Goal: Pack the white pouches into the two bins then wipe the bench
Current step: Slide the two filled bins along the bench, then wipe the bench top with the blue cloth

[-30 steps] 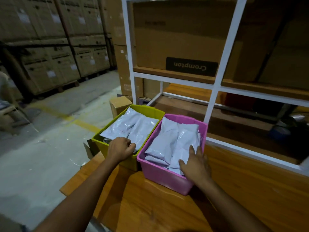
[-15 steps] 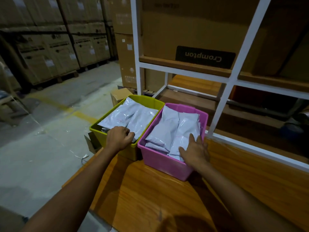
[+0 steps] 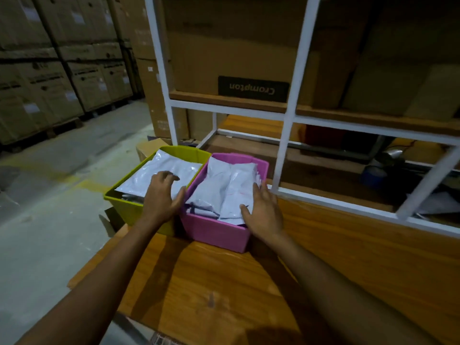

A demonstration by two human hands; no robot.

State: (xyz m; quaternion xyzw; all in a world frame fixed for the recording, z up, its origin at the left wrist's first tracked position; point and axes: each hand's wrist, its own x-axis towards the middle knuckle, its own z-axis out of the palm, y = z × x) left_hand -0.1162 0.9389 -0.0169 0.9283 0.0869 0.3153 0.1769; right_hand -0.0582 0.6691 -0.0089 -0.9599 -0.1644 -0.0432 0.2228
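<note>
Touching white pouches [image 3: 224, 192] in the centre-frame pink bin [image 3: 216, 232], the right hand [image 3: 264, 213] lies flat-fingered. The left hand [image 3: 161, 196], loosely curled, seemingly hovers over the green bin [image 3: 124, 210].

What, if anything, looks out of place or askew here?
The cardboard box on the shelf stands upside down: its Crompton label reads inverted. The green bin seems to jut past the left corner of the bench, though the dim light leaves that unsure. Nothing looks spilled or torn.
</note>
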